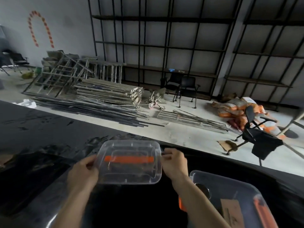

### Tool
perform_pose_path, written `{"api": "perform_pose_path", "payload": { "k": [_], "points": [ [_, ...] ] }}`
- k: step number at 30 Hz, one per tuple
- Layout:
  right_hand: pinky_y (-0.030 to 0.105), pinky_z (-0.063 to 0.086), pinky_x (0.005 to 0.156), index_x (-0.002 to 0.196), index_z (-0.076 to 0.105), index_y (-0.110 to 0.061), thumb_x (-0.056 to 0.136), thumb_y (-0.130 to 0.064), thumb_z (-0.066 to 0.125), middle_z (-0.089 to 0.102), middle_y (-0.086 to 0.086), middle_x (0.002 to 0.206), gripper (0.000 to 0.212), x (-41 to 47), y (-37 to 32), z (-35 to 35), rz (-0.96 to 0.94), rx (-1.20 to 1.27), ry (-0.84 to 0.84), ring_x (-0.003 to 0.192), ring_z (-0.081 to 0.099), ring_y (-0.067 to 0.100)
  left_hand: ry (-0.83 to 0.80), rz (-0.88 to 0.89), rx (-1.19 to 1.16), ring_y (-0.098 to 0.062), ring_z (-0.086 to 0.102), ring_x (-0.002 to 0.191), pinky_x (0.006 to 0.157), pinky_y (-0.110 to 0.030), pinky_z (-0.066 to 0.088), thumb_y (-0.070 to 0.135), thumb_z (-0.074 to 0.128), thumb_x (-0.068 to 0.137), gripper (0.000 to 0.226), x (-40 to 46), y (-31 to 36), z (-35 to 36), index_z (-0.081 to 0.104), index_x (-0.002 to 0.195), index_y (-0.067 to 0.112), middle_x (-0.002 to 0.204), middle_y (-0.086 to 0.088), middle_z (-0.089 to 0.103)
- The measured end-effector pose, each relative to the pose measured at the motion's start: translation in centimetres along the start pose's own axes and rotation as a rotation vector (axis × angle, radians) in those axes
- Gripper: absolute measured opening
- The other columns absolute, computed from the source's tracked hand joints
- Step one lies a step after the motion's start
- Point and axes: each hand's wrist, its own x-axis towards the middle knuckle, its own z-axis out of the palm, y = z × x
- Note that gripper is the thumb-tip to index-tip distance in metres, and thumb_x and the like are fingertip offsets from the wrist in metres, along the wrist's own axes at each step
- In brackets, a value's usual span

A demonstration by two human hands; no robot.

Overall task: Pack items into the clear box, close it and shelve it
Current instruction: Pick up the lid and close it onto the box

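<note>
I hold a clear plastic lid [130, 171] with an orange handle strip across its middle, flat above the black table [41, 129]. My left hand [82, 173] grips its left edge and my right hand [174, 163] grips its right edge. The clear box [230, 190] stands open at the lower right, beside my right forearm. Inside it I see a round dark item, a brown flat piece and an orange part; an orange latch shows on its left wall.
Beyond the table's far edge lies a concrete floor with stacked metal frames and rods [102, 96], black chairs [185, 88], orange sacks [236, 109] and a tipped office chair [259, 135]. Tall black shelving [164, 46] lines the back wall.
</note>
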Motion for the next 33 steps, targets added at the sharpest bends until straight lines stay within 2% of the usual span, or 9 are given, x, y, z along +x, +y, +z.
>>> {"api": "perform_pose_path", "payload": {
  "k": [3,6,9,13,17,21,25,30,33],
  "points": [
    [0.035,0.057,0.070,0.112,0.074,-0.017,0.087,-0.009,0.066,0.077,-0.001,0.082,0.028,1.0,-0.5,-6.5,-0.029,0.273,0.050,0.072,0.070,0.018,-0.047,0.103,-0.291,-0.023,0.070,0.094,0.082,-0.041,0.056,0.010,0.069,0.082,0.034,-1.0,4.8,1.5,0.073,0.101,0.039,0.096,0.005,0.077],
    [0.038,0.059,0.072,0.099,0.075,-0.015,0.094,-0.007,0.053,0.076,0.009,0.090,0.024,0.5,-0.2,-13.0,-0.037,0.513,0.116,0.069,0.068,0.023,-0.158,0.202,-0.522,-0.012,0.071,0.091,0.078,-0.033,0.054,0.003,0.073,0.081,0.036,-3.3,9.2,3.7,0.071,0.098,0.035,0.094,0.010,0.076],
    [0.055,0.054,0.096,0.093,0.072,-0.009,0.096,-0.022,0.051,0.077,0.010,0.088,0.024,-0.1,1.9,-18.4,-0.029,0.671,0.218,0.076,0.074,0.031,-0.307,0.243,-0.725,-0.011,0.068,0.083,0.073,-0.030,0.051,0.016,0.067,0.090,0.015,-6.9,12.9,5.6,0.072,0.100,0.026,0.091,0.007,0.075],
    [0.044,0.058,0.081,0.093,0.072,-0.003,0.095,-0.037,0.061,0.076,0.015,0.090,0.037,-1.8,5.3,-23.7,0.048,0.661,0.289,0.077,0.073,0.030,-0.452,0.198,-0.884,-0.021,0.068,0.089,0.079,-0.033,0.050,0.035,0.055,0.097,0.022,-11.0,14.4,8.1,0.072,0.096,0.020,0.095,-0.002,0.075],
    [0.048,0.059,0.071,0.077,0.075,-0.009,0.075,-0.030,0.079,0.078,0.011,0.075,0.022,-4.1,9.2,-25.4,0.068,0.283,0.357,0.070,0.073,0.029,-0.530,0.134,-0.794,-0.021,0.071,0.095,0.085,-0.037,0.053,0.030,0.073,0.086,0.017,-14.0,13.2,11.3,0.072,0.096,0.017,0.100,-0.006,0.077],
    [0.008,0.045,0.054,0.080,0.073,-0.024,0.075,-0.027,0.085,0.073,-0.012,0.076,0.013,-5.6,12.2,-24.5,0.022,-0.096,0.446,0.068,0.065,-0.002,-0.573,0.226,-0.559,-0.013,0.070,0.097,0.086,-0.035,0.055,0.017,0.080,0.079,0.023,-16.6,11.0,13.8,0.069,0.096,0.028,0.101,0.004,0.075],
    [0.021,0.047,0.064,0.089,0.071,-0.027,0.076,-0.021,0.082,0.070,-0.011,0.088,0.018,-6.6,13.5,-22.8,0.015,-0.204,0.465,0.076,0.067,0.008,-0.477,0.399,-0.375,-0.008,0.069,0.098,0.089,-0.035,0.057,0.028,0.080,0.079,0.025,-17.7,9.6,14.6,0.064,0.098,0.034,0.102,0.008,0.072],
    [0.011,0.034,0.059,0.107,0.070,-0.027,0.081,-0.022,0.076,0.065,-0.009,0.101,0.027,-7.4,14.1,-21.9,0.040,-0.332,0.431,0.085,0.061,0.011,-0.429,0.487,-0.289,0.004,0.066,0.093,0.076,-0.021,0.050,0.038,0.075,0.082,0.020,-18.2,9.1,14.3,0.064,0.098,0.035,0.101,0.011,0.073],
    [0.023,0.041,0.071,0.118,0.064,-0.028,0.081,-0.032,0.077,0.061,-0.003,0.112,0.039,-7.2,14.7,-22.3,0.114,-0.302,0.381,0.090,0.056,0.013,-0.429,0.493,-0.257,0.000,0.065,0.097,0.076,-0.021,0.049,0.045,0.074,0.081,0.030,-17.9,8.9,14.3,0.062,0.105,0.033,0.109,0.008,0.070]
  ]
}}
